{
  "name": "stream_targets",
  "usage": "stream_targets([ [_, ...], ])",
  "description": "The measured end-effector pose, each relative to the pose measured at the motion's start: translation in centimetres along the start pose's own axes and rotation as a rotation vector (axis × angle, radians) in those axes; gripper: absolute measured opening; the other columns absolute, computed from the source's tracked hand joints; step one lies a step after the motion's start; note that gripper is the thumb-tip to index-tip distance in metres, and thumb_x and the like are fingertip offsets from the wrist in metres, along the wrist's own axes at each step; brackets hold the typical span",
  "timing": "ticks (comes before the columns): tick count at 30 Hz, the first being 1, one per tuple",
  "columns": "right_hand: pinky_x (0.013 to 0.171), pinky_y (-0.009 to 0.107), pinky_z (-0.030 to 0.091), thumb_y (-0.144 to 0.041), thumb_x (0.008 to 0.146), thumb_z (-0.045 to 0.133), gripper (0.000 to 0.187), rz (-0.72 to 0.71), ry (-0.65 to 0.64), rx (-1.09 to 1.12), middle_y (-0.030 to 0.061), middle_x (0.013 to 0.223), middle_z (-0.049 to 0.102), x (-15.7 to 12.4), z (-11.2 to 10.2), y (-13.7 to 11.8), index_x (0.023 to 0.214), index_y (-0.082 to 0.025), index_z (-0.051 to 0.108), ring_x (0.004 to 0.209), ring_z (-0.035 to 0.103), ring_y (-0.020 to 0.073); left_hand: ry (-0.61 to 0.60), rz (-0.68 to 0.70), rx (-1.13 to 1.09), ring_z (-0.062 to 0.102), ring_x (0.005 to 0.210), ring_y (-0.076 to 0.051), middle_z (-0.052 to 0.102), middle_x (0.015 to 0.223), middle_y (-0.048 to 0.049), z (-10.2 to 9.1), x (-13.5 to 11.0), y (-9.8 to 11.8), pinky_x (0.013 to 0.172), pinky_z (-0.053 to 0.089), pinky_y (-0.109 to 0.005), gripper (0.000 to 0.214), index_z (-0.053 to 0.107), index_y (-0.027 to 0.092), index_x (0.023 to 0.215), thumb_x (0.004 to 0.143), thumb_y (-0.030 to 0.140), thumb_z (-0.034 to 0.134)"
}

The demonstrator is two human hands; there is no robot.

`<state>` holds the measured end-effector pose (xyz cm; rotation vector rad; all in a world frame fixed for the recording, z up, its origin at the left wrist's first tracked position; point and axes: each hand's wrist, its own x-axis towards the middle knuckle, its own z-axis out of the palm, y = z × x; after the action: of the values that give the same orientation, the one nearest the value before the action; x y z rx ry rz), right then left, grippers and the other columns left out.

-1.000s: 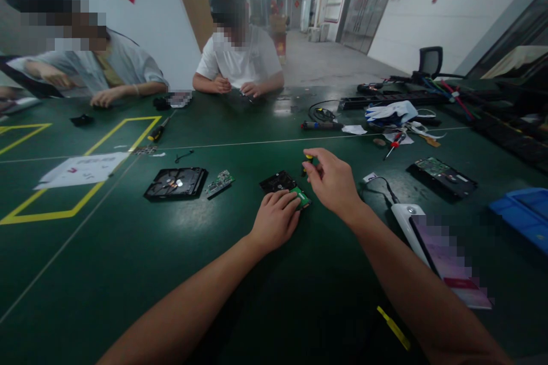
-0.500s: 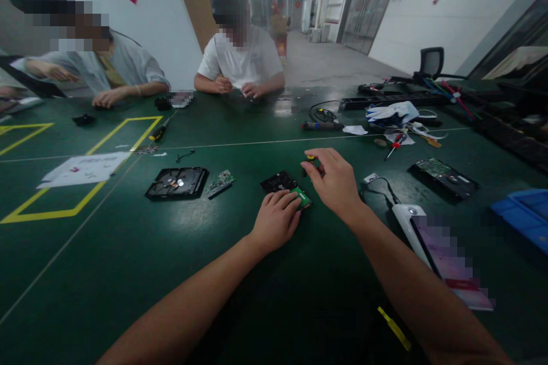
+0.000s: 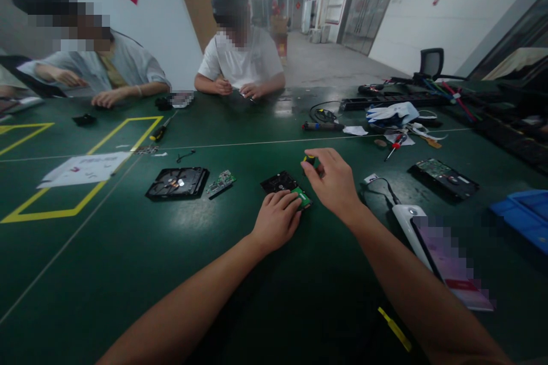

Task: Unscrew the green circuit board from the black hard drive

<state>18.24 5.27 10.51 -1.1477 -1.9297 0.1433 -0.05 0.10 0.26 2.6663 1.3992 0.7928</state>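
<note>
In front of me a hard drive point(image 3: 279, 181) lies on the green table, its green circuit board point(image 3: 304, 199) showing at the near end. My left hand point(image 3: 279, 214) lies over that end, fingers bent across the board and gripping the drive. Just above the drive's right side, my right hand point(image 3: 333, 177) is closed on the yellow and black handle of a screwdriver point(image 3: 309, 158). Its shaft and tip do not show clearly. Left of the drive are a loose circuit board point(image 3: 221, 183) and a second hard drive point(image 3: 176, 182).
To the right lie another hard drive point(image 3: 445, 178), a white device with a screen point(image 3: 445, 256) and a blue bin point(image 3: 522, 217). A red screwdriver point(image 3: 396, 145) and gloves point(image 3: 393, 114) are farther back. Two people point(image 3: 240, 63) sit across the table.
The yellow and black handle has turned or tilted slightly between my right fingers. My left hand and the drive have stayed put.
</note>
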Motion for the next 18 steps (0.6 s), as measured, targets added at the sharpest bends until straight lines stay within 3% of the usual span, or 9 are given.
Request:
stream_targets([
  [3, 0.083, 0.040, 0.054, -0.026, 0.100, 0.057, 0.017, -0.013, 0.002, -0.023, 0.0098, 0.111, 0.069, 0.20, -0.44, -0.15, 0.112, -0.024, 0.068, 0.089, 0.068, 0.0225, 0.002, 0.001, -0.001, 0.055, 0.134, -0.030, 0.066, 0.142, -0.0070, 0.03, 0.04, 0.02, 0.111, 0.044, -0.054, 0.036, 0.064, 0.025, 0.136, 0.103, 0.032, 0.052],
  [9, 0.089, 0.041, 0.054, -0.017, 0.099, 0.053, 0.026, -0.083, -0.123, 0.045, 0.0083, 0.118, 0.072, 0.45, -0.86, -0.15, 0.120, -0.024, 0.066, 0.099, 0.069, 0.0235, 0.001, 0.003, 0.007, 0.055, 0.134, -0.031, 0.065, 0.143, -0.0064, 0.10, -0.02, -0.06, 0.111, 0.044, -0.053, 0.037, 0.063, 0.025, 0.136, 0.102, 0.032, 0.053],
  [18, 0.081, 0.039, 0.055, -0.033, 0.099, 0.065, 0.021, -0.044, -0.027, -0.022, 0.0096, 0.112, 0.068, 0.25, -0.35, 0.06, 0.118, -0.025, 0.069, 0.092, 0.067, 0.0241, 0.015, 0.003, 0.002, 0.055, 0.134, -0.030, 0.066, 0.142, -0.0067, 0.07, -0.06, -0.09, 0.111, 0.043, -0.053, 0.035, 0.064, 0.025, 0.135, 0.103, 0.032, 0.052],
])
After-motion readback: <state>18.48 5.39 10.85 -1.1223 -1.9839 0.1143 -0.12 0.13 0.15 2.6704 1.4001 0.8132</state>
